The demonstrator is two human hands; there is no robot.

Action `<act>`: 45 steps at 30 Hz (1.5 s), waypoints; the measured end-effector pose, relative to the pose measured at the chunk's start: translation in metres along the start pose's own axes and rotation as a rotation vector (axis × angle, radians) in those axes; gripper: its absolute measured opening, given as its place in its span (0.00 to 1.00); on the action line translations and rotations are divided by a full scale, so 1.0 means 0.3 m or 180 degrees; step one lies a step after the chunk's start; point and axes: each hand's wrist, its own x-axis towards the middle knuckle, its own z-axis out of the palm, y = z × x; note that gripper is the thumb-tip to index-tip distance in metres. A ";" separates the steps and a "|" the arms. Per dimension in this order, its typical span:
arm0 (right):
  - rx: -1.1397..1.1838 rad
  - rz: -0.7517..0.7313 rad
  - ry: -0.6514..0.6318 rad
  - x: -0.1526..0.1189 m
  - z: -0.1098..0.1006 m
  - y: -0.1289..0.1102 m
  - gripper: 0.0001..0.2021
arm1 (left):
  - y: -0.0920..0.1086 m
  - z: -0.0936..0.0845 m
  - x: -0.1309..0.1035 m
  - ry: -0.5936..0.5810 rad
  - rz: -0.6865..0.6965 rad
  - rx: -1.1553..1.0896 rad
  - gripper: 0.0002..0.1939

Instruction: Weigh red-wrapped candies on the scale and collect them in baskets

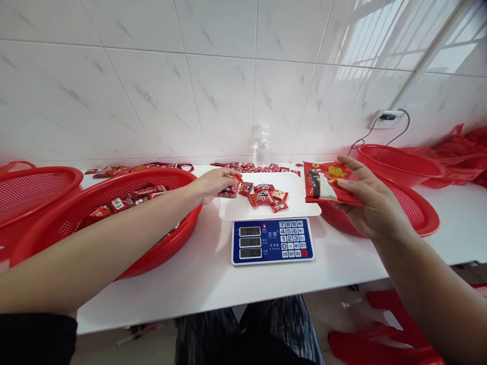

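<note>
Head view, ordered near to far, with positions given relative to the digital scale. Nearest, the white table shows a bare strip between its front edge and the scale's blue keypad panel, with open surface on both sides of the panel. To the right of the scale, the right hand holds a red packaging bag above the rim of a red basket; the fingers are closed on the bag's right edge, thumb on top. To the left of the scale, a large red basket holding wrapped candies almost touches the scale's white weighing platform. The left hand reaches across that basket's rim to the platform's left edge, its fingers pinched together on a few red wrapped candies. A small heap of candies lies on the middle of the platform, leaving its right half bare. Behind the scale, loose candies line the table's back edge against the tiled wall, beside a clear plastic bottle. Far right, red bags are piled.
</note>
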 end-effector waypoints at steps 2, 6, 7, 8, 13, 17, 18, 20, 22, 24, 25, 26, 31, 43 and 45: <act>0.0004 0.0028 -0.0029 -0.003 -0.001 0.003 0.27 | -0.016 0.015 0.032 -0.0033 -0.0049 0.0138 0.12; 0.0015 0.0014 -0.0036 -0.010 -0.007 -0.001 0.27 | 0.017 0.027 0.048 0.0012 0.0134 0.0197 0.15; 0.0012 0.0009 -0.0030 -0.012 -0.011 -0.004 0.27 | 0.042 0.023 0.038 0.0031 0.0256 0.0106 0.14; 0.0007 -0.0002 -0.0017 -0.013 -0.015 -0.006 0.26 | 0.071 0.017 0.022 0.0068 0.0399 -0.0017 0.12; -0.0007 -0.0082 0.0008 -0.008 -0.036 -0.008 0.25 | 0.215 -0.047 -0.098 0.0358 0.1012 -0.0426 0.07; -0.0056 -0.0140 -0.0024 0.001 -0.029 0.004 0.24 | 0.241 -0.081 -0.171 0.0410 0.1074 -0.0427 0.09; -0.0061 -0.0137 -0.0040 0.002 -0.023 0.006 0.24 | 0.236 -0.083 -0.182 0.0439 0.1046 -0.0424 0.10; -0.0053 -0.0107 -0.0052 0.002 -0.009 0.009 0.25 | 0.222 -0.081 -0.198 0.0481 0.0958 -0.0426 0.11; -0.0035 -0.0076 -0.0049 0.001 0.005 0.008 0.26 | 0.209 -0.073 -0.208 0.0527 0.0842 -0.0488 0.14; -0.0043 -0.0065 -0.0082 0.000 0.015 0.006 0.27 | 0.199 -0.063 -0.216 0.0539 0.0722 -0.0578 0.16; -0.0059 -0.0073 -0.0116 0.001 0.019 0.004 0.27 | 0.194 -0.058 -0.218 0.0515 0.0680 -0.0608 0.16; -0.0088 -0.0087 -0.0149 0.002 0.023 0.003 0.27 | 0.189 -0.051 -0.219 0.0464 0.0662 -0.0615 0.16; -0.0350 -0.0208 -0.0408 0.027 0.085 0.021 0.30 | 0.147 0.013 -0.201 0.0051 0.0617 -0.0632 0.07; -0.2201 -0.1208 -0.1338 0.192 0.261 0.193 0.32 | 0.107 0.074 -0.175 0.0103 0.0394 -0.1415 0.08; -0.3036 -0.1481 -0.1464 0.229 0.210 0.226 0.34 | 0.101 0.002 -0.158 0.0552 0.0411 -0.1527 0.07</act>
